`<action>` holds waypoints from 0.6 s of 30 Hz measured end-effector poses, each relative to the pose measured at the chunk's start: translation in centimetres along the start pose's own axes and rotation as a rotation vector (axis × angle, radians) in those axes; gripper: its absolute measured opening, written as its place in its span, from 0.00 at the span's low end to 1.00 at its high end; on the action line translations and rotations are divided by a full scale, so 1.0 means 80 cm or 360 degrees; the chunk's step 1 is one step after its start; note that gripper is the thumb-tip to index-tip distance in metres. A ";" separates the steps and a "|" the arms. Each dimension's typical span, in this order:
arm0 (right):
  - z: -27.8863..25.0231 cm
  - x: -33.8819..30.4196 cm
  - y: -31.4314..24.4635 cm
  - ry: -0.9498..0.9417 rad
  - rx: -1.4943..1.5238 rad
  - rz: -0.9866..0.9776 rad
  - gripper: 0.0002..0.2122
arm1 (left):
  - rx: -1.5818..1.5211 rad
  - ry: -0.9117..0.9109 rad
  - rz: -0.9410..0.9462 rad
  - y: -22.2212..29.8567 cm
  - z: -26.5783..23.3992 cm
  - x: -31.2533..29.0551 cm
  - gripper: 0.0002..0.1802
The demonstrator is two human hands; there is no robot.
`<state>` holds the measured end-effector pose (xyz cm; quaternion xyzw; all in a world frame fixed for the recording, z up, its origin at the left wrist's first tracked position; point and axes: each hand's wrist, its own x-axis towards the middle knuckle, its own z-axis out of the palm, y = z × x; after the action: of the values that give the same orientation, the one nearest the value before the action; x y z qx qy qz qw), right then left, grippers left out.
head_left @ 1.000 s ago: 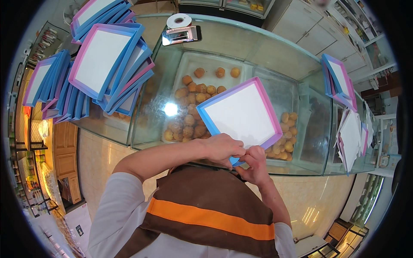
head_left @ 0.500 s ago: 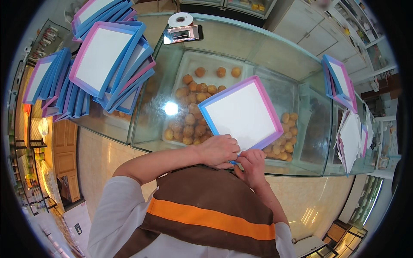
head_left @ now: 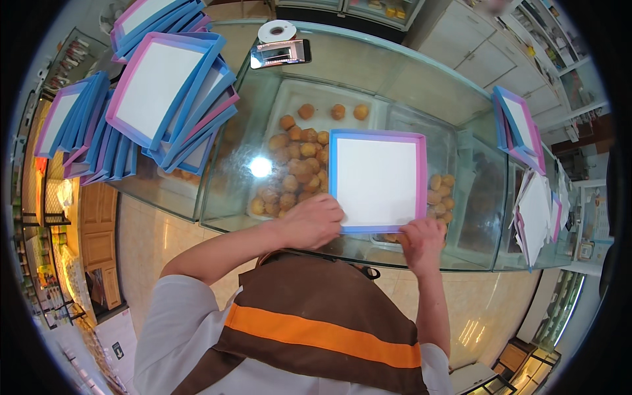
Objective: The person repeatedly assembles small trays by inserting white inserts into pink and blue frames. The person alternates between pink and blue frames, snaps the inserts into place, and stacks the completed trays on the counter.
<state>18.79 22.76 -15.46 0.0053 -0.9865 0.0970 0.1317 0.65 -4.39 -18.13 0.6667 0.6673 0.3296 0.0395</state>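
Tray [head_left: 378,181]: all sides raised | pinched by right hand [head_left: 423,238] | grip of left hand [head_left: 313,220] cannot be told | folded trays [head_left: 161,92] stacked | white sheets [head_left: 532,217] apparently left unfolded

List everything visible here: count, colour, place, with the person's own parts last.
shallow box: one, white inside, blue, pink and purple walls, between the hands
stacked boxes: many, same colours, left
smaller box stack: at least two, same colours, right
sheets: several, mostly white, far right
glass counter: one run, clear, centre
brown balls: dozens, under glass, left of box
yellowish pieces: over ten, under glass, right
phone: one, black, counter's far edge
roll: one, white, beside phone
cabinets: several doors, whitish, upper right
apron: one, brown, orange stripe, bottom
left hand: one, bare, box's near left corner
right hand: one, bare, near right corner
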 end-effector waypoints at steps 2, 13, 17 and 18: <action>-0.002 -0.003 0.005 -0.0020 0.0016 -0.0002 0.07 | 0.0037 -0.0036 -0.0016 0.000 -0.006 -0.005 0.09; -0.005 0.043 -0.096 -0.0148 0.0536 -0.0022 0.15 | -0.0193 -0.0123 0.0020 0.017 0.012 0.029 0.13; 0.023 0.022 -0.086 -0.0107 0.0459 -0.0051 0.08 | 0.0097 -0.0164 -0.0106 -0.013 -0.027 0.005 0.09; 0.023 0.020 -0.084 -0.0092 0.0416 -0.0070 0.07 | 0.0210 -0.0121 -0.0123 -0.024 -0.029 -0.002 0.08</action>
<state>16.99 15.82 -15.46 0.0468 -0.9685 0.2217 0.1036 -2.11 -5.22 -17.31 0.6536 0.7108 0.2577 0.0335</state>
